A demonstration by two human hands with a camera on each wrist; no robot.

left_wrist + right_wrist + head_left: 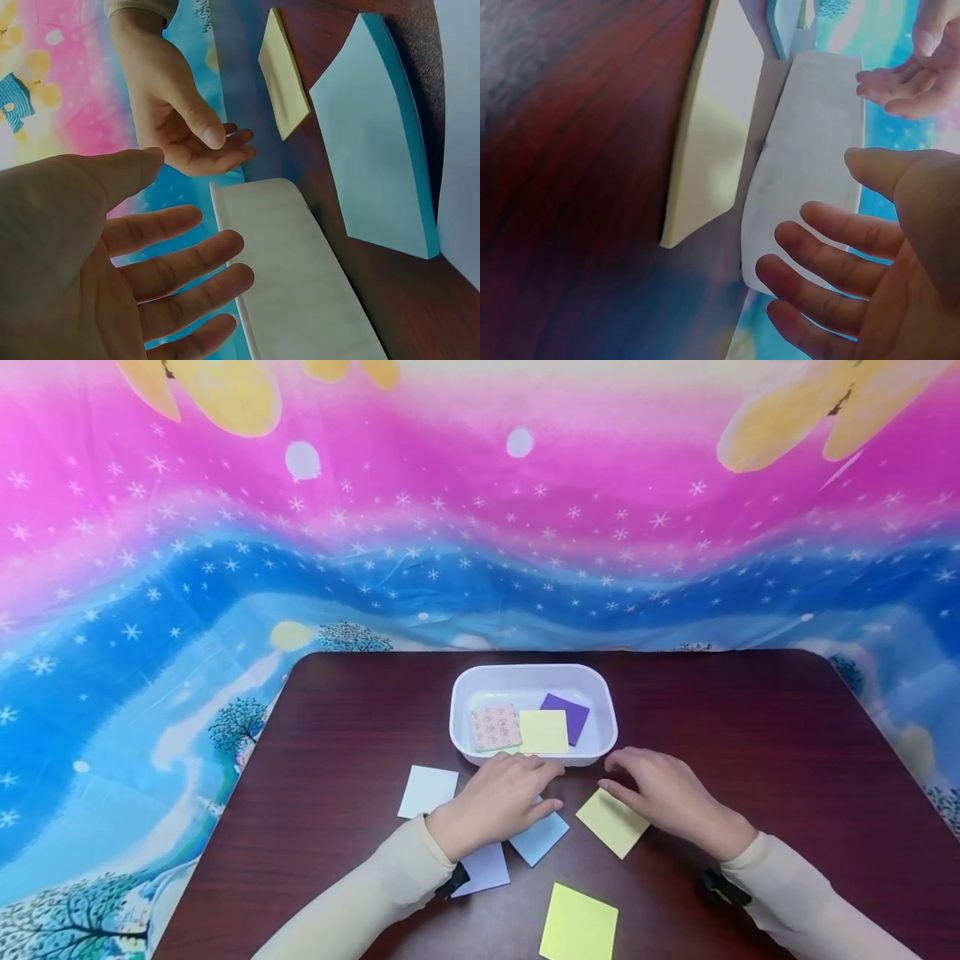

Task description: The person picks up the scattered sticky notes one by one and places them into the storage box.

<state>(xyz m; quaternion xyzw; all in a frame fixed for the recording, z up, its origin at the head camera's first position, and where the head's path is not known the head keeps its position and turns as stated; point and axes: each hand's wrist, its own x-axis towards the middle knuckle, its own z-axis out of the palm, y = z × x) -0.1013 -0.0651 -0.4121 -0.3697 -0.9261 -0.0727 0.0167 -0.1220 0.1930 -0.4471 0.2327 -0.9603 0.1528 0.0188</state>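
A white plastic tub stands toward the back of the table. Inside it lie a patterned pink sticky note pad, a pale yellow pad and a purple pad. My left hand hovers at the tub's near side, above a light blue pad, its fingers spread and holding nothing in the left wrist view. To the right, my right hand is held over a yellow pad near the tub's front right corner. Its fingers are loosely bent around nothing in the right wrist view.
On the dark wood table, a white pad lies left of my left hand. A lavender pad is partly under my left wrist. Nearest the front lies a bright yellow pad. A colourful printed cloth hangs behind the table.
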